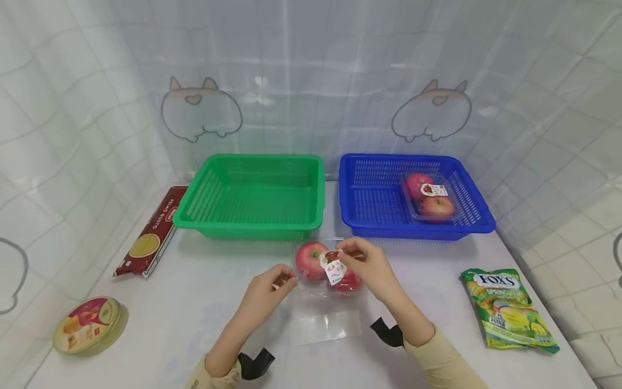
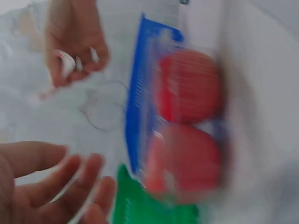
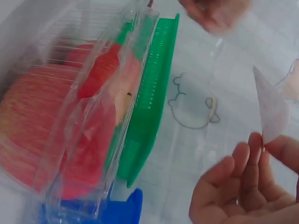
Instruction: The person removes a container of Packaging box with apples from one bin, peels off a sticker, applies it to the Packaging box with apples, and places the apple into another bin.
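Note:
A clear plastic box (image 1: 305, 289) holding two red apples (image 1: 311, 261) sits in front of the baskets. My right hand (image 1: 373, 267) pinches a white sticker label (image 1: 335, 273) with red print by its edge, between thumb and fingertips. In the head view the label overlaps the box. Seen from the right wrist, the label (image 3: 272, 112) stands up from the fingertips, apart from the box lid. At the box's left side is my left hand (image 1: 269, 287), its fingers loosely bent around nothing.
Behind stand a green basket (image 1: 250, 227) and a blue basket (image 1: 362, 216) with another apple box (image 1: 434, 197). A thin shiny sheet (image 1: 328, 328) lies in front. Left are a dark red packet (image 1: 153, 232) and a round tub (image 1: 89, 326); right, a green candy bag (image 1: 510, 310).

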Motion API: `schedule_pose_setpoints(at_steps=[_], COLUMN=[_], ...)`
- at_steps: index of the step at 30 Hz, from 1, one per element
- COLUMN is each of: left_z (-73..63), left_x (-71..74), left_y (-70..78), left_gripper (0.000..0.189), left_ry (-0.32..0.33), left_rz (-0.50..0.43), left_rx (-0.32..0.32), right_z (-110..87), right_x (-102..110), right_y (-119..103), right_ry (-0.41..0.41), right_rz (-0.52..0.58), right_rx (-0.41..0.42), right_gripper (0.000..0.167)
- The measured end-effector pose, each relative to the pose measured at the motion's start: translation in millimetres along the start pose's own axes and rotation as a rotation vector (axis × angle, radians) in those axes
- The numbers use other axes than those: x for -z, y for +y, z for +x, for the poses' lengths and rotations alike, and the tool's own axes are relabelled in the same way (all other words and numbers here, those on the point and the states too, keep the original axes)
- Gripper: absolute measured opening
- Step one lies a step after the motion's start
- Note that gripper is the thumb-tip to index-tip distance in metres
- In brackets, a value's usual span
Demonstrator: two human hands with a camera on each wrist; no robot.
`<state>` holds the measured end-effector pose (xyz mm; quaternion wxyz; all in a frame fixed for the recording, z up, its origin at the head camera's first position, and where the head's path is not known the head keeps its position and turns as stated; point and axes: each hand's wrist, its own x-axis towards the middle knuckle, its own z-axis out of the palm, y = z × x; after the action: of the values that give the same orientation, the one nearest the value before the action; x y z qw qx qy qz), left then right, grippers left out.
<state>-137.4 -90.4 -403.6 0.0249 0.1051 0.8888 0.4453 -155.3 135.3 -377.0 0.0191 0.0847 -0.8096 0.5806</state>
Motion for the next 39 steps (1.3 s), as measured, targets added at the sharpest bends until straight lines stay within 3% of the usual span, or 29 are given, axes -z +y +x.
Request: schedule_pose_setpoints(at_steps=[4,7,12,18,23,33,39], left_z=[18.5,30.1,46.1,54.4,52.6,51.3,50.7], left_x=[-5.5,-13.1,-25.9,-37.4,-43.1,-47.0,-49.3], left_y=[18.5,25.0,22.0,12.4,11.8,15.2,12.9], left_gripper=[0.019,0.026,0.027,0.01,0.008,0.018,0.017], left_ry=[0.054,0.061,0.108,0.133,0.135,0.131,0.149], left_rz=[-0.123,-0.214,-0.257,-0.003,0.191,0.247,0.347], left_rx=[-0.079,-0.098,-0.118,-0.215,-0.265,-0.238,-0.306], right_z=[6.0,8.2,10.5,12.1,12.7,18.6,17.7], right_x=[-2.5,-8.5,-16.7,-20.5,-21.8,-23.4,-25.8], right_y=[-0.5,2.8,13.2,24.4,30.7,39.4,41.5], right_ry=[0.065,0.094,0.131,0.152,0.133,0.091,0.078], right_rz=[0.074,0.1,-0.007,-0.284,-0.419,-0.511,-0.568], right_rx=[-0.044,-0.061,-0.058,0.091,0.15,0.175,0.178], right_gripper=[0.016,0.018,0.026,0.013,0.014,0.028,0.032])
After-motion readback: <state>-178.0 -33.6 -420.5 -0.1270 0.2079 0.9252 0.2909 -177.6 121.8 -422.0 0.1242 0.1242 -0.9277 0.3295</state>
